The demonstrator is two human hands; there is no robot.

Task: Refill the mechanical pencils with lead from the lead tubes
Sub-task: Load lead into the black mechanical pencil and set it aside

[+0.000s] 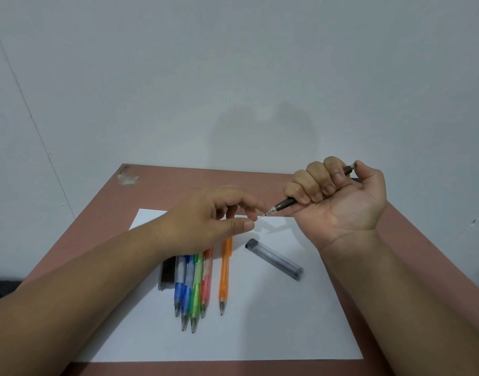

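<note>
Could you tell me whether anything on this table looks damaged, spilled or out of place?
One thing: the far-left corner of the table has a pale scuffed patch where the pinkish surface looks worn or chipped. Otherwise nothing stands out; the pencils lie side by side on the white paper, nothing spilled.

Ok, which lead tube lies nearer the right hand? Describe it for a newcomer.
Start at the white paper on the table. Right of the orange pencil lies a clear grey lead tube, slanted and alone. The other tube is darker and touches the row of pencils.
</note>
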